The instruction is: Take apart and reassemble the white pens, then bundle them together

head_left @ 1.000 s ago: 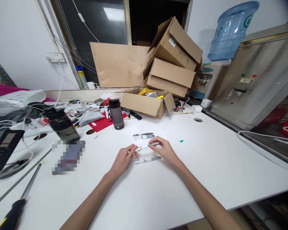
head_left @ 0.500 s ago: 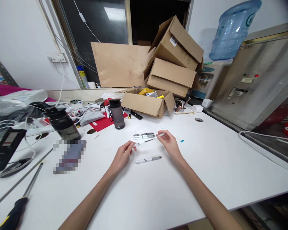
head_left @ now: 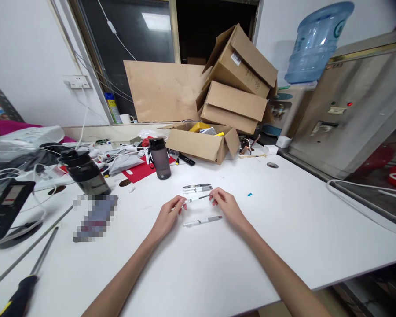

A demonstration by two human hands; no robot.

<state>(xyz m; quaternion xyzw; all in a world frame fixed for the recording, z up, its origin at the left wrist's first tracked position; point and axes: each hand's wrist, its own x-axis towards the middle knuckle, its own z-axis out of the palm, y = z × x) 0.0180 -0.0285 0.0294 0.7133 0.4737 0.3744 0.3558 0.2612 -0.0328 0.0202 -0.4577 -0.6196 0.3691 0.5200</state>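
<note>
My left hand (head_left: 170, 213) pinches the white barrel of a pen (head_left: 193, 199) just above the white table. A thin dark refill sticks out of the barrel toward the right. My right hand (head_left: 225, 203) is closed at that end, its fingertips pressed together around the refill's tip. Whatever small part lies inside those fingers is mostly hidden. Several white and grey pens (head_left: 197, 188) lie side by side just behind the hands. Nearer to me, a single white pen with a grey grip (head_left: 202, 221) rests flat between my wrists.
A small blue-green scrap (head_left: 250, 194) lies right of my right hand. Behind stand a dark bottle (head_left: 160, 160) and an open cardboard box (head_left: 196, 143). On the left are another bottle (head_left: 86, 174), a blurred-out flat object (head_left: 97, 218) and a screwdriver (head_left: 23, 288).
My right hand has moved left and slightly down, closer to my left hand. Less of the refill shows between them. My left hand stays nearly still; the pens on the table have not moved.
</note>
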